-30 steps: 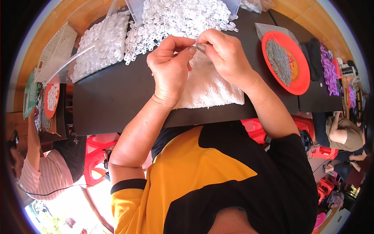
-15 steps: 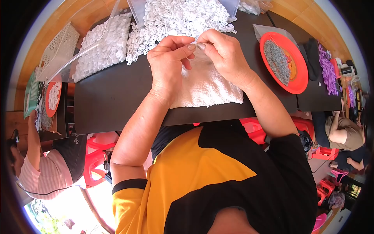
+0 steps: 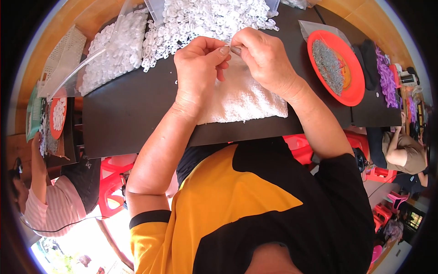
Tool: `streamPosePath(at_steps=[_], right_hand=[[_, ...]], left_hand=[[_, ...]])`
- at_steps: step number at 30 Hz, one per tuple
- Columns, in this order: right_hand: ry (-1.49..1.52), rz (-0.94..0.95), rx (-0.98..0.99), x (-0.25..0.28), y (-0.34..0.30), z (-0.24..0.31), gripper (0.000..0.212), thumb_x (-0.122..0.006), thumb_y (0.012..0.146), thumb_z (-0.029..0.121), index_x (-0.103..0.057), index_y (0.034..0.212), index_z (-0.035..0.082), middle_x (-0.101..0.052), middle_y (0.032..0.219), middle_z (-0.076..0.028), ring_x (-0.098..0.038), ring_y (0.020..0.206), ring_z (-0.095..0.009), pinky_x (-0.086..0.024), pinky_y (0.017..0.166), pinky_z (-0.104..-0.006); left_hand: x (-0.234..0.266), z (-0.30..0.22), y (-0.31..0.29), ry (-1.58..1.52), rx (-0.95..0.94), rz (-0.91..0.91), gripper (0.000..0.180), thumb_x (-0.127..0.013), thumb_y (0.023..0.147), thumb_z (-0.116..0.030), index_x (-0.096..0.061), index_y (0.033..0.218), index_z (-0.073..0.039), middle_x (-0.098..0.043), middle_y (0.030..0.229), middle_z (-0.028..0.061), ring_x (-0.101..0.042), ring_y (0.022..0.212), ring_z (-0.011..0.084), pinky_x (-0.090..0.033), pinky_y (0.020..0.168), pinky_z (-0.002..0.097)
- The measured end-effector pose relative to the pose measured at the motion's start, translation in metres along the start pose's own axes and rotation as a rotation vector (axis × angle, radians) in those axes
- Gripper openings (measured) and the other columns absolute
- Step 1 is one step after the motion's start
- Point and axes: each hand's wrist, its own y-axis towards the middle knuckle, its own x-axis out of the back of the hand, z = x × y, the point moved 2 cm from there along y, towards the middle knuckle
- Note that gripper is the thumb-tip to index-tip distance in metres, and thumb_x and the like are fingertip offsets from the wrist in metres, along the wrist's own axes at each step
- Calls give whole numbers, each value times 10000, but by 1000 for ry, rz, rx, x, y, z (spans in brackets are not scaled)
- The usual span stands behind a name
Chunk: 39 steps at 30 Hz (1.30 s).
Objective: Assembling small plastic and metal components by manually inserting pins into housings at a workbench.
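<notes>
My left hand [image 3: 199,64] and my right hand [image 3: 261,55] meet in front of me, above a white towel [image 3: 246,105] on the dark table. Thumb and fingers of each hand are pinched together at the fingertips. Between them is something small and whitish that I cannot make out. Just beyond the hands lies a heap of small white oval plastic pieces [image 3: 214,20] with holes, spilling out of a clear bin. To the right, a red plate [image 3: 353,86] holds a pile of thin grey metal pins [image 3: 327,66].
A clear bag of white pieces [image 3: 112,57] lies at the left, near a white perforated basket [image 3: 64,55]. Right of the plate are a black cloth [image 3: 368,64] and purple pieces [image 3: 387,77]. A co-worker [image 3: 52,205] sits at left; other people sit at right.
My right hand has risen slightly and turned a little, its fingertips still close to the left's. The left hand stays almost in place. The whole view has shifted slightly.
</notes>
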Motion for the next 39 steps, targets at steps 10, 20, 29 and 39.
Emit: streamPosePath(at_steps=[10, 20, 29, 39], right_hand=[[263, 55, -226, -3, -1, 1, 123, -551, 873, -57, -608, 967, 0, -657, 828, -82, -627, 773, -162, -482, 696, -263], [30, 29, -83, -2, 0, 1, 166, -552, 803, 11, -620, 948, 57, -663, 866, -113, -647, 794, -320, -504, 673, -411], [11, 38, -69, 2, 0, 1, 148, -565, 791, 4, -604, 928, 44, -662, 857, -104, -652, 820, -312, -509, 673, -415], [-60, -7, 44, 6, 2, 6, 115, -580, 801, 13, -590, 913, 39, -655, 853, -98, -641, 821, -305, -504, 679, -416]], left_hand=[[-1, 1, -3, -73, -5, -55, 52, -633, 878, -20, -643, 870, 31, -616, 729, 50, -510, 567, 103, -418, 510, 247], [1, -1, -4, -89, 52, -55, 69, -636, 876, -22, -637, 905, 41, -640, 777, 81, -538, 588, 120, -436, 526, 256], [3, 1, -2, -78, 50, -36, 109, -629, 891, -10, -630, 968, 67, -652, 811, 116, -614, 665, 156, -453, 530, 255], [3, 2, -1, -104, 53, -40, 55, -632, 875, -7, -633, 904, 41, -657, 793, 103, -581, 623, 130, -453, 517, 250]])
